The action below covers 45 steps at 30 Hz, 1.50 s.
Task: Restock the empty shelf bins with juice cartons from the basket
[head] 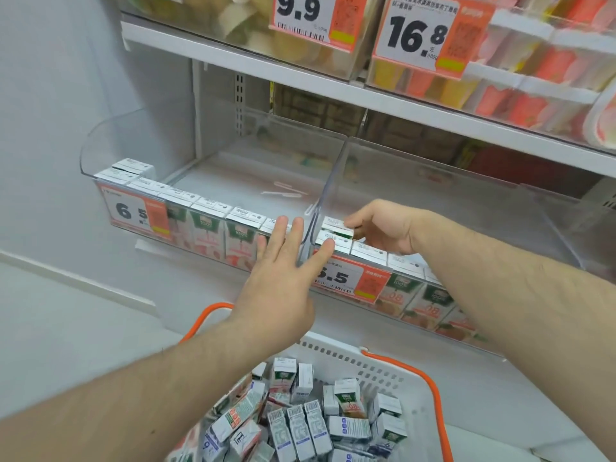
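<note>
Cartons [206, 228] already line the front of the left bin [110, 135] at your ten o'clock, and many more lie loose in the basket [393, 371] at six. Your left hand [283, 281] is flat, fingers straight and spread, with the fingertips against the front wall where the two bins meet. Press too hard there and the clear front could flex, knocking the standing row crooked.

At one o'clock your right hand [383, 228] reaches into the right bin [466, 195], fingers curled round a carton [336, 225] at the bin's left end, just behind the front row [370, 251]. If you let go before it sits square, it may tip back into the bare space behind, or push its neighbour over, since nothing braces it from the rear.

You cannot see the right fingertips; they are behind the carton. How deep the right bin's row runs is cut off by your forearm. The price tag [350, 278] is partly covered by your left fingers, and the goods on the upper shelf [233, 58] are too blurred to name.
</note>
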{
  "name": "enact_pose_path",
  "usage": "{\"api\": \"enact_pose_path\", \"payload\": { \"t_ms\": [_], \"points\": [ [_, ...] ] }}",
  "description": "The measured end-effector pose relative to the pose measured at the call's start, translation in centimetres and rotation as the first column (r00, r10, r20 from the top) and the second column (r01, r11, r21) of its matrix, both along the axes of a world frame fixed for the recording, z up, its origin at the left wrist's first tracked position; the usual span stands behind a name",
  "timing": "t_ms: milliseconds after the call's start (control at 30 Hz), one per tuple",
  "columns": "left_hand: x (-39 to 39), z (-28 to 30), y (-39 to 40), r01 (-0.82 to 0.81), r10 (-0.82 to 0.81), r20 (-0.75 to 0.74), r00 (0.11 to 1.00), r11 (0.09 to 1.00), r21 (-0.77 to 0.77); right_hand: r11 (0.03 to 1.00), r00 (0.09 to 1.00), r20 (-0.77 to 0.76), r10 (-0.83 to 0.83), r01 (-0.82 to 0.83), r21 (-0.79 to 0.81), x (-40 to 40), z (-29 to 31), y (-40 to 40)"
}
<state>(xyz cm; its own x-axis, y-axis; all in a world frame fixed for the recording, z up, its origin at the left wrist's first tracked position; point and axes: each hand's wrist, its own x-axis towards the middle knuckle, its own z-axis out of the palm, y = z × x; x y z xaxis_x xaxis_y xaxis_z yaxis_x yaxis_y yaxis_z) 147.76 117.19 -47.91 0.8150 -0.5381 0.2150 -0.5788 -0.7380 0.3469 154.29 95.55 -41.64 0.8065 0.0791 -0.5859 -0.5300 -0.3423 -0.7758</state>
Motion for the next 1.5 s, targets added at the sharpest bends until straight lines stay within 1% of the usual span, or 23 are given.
{"api": "enact_pose_path", "payload": {
  "t_ms": [133,333,400,467,567,633,667,700,733,767,800,833,867,933,1000,1067,1167,1233,1300,1367,1433,1467,1500],
  "points": [
    [0.1,0.1,0.0,0.021,-0.022,-0.024,0.999,1.000,-0.011,0.999,1.000,-0.005,-0.013,0.013,-0.036,-0.1,-0.4,-0.2],
    [-0.1,0.5,0.0,0.006,-0.005,-0.023,1.000,0.999,0.044,0.981,0.999,0.036,0.017,-0.010,-0.194,-0.8,-0.1,0.7],
    [-0.1,0.9,0.3,0.017,-0.019,0.025,1.000,0.996,0.085,0.938,0.994,0.093,0.063,-0.027,-0.345,-1.3,0.5,1.4],
    [-0.1,1.3,0.8,0.023,-0.029,0.052,0.998,0.994,0.103,0.836,0.964,0.220,0.150,-0.004,-0.549,-1.8,0.9,2.0],
    [-0.9,1.1,1.7,0.064,-0.077,0.152,0.985,0.994,0.083,0.587,0.869,0.414,0.273,0.190,-0.787,-2.9,0.8,2.5],
    [-1.6,0.7,2.4,0.125,-0.120,0.244,0.962,0.992,-0.003,0.421,0.791,0.516,0.329,0.366,-0.830,-4.7,0.4,3.2],
    [-1.8,0.4,2.7,0.155,-0.142,0.277,0.950,0.988,-0.026,0.368,0.706,0.581,0.404,0.456,-0.810,-5.7,0.2,3.6],
    [-1.9,-0.2,3.0,0.172,-0.157,0.294,0.943,0.985,-0.027,0.366,0.582,0.646,0.494,0.534,-0.762,-6.8,-0.2,4.0],
    [-2.0,-0.7,3.3,0.177,-0.168,0.284,0.944,0.984,-0.006,0.413,0.454,0.697,0.556,0.577,-0.705,-8.2,-0.6,4.7],
    [-2.3,-1.2,3.5,0.180,-0.182,0.248,0.952,0.983,0.029,0.488,0.349,0.737,0.579,0.575,-0.656,-9.5,-1.2,5.4],
    [-2.6,-1.6,3.7,0.194,-0.202,0.186,0.962,0.979,0.061,0.576,0.287,0.770,0.569,0.529,-0.623,-11.0,-2.1,6.2],
    [-2.9,-2.1,3.9,0.217,-0.226,0.107,0.968,0.972,0.089,0.665,0.276,0.803,0.529,0.453,-0.594,-12.3,-3.3,7.0],
    [-3.1,-2.7,4.1,0.236,-0.241,0.031,0.970,0.965,0.116,0.737,0.312,0.826,0.469,0.376,-0.561,-13.6,-4.5,7.7],
    [-3.2,-4.1,4.5,0.248,-0.231,-0.105,0.967,0.949,0.196,0.819,0.447,0.819,0.358,0.271,-0.506,-15.2,-7.2,8.7],
    [-3.3,-5.5,5.0,0.252,-0.195,-0.221,0.956,0.930,0.267,0.846,0.598,0.753,0.276,0.220,-0.485,-15.8,-10.0,8.9],
    [-3.1,-7.0,5.5,0.262,-0.164,-0.296,0.941,0.905,0.334,0.868,0.737,0.654,0.172,0.200,-0.454,-15.9,-13.0,8.7],
    [-3.1,-9.6,6.1,0.268,-0.110,-0.373,0.921,0.875,0.403,0.891,0.875,0.481,0.048,0.180,-0.417,-16.0,-17.4,7.7],
    [-3.4,-11.3,6.1,0.291,-0.095,-0.411,0.907,0.846,0.447,0.890,0.927,0.372,0.046,0.131,-0.437,-16.5,-20.1,6.8],
    [-4.0,-13.2,5.8,0.319,-0.058,-0.468,0.882,0.805,0.500,0.854,0.965,0.235,0.120,0.020,-0.520,-17.2,-22.5,6.2],
    [-5.0,-15.1,5.1,0.335,-0.014,-0.503,0.864,0.761,0.555,0.818,0.975,0.114,0.190,-0.093,-0.567,-18.2,-24.8,5.9],
    [-6.4,-16.9,4.5,0.347,-0.063,-0.413,0.908,0.664,0.662,0.806,0.968,0.023,0.249,-0.194,-0.559,-19.4,-26.7,5.9],
    [-6.9,-17.9,4.4,0.350,-0.153,-0.325,0.933,0.590,0.727,0.791,0.958,-0.024,0.285,-0.249,-0.558,-19.9,-27.6,6.0],
    [-7.3,-18.8,4.3,0.359,-0.257,-0.259,0.931,0.520,0.775,0.768,0.944,-0.067,0.323,-0.303,-0.564,-20.3,-28.3,6.1]
  ]
}}
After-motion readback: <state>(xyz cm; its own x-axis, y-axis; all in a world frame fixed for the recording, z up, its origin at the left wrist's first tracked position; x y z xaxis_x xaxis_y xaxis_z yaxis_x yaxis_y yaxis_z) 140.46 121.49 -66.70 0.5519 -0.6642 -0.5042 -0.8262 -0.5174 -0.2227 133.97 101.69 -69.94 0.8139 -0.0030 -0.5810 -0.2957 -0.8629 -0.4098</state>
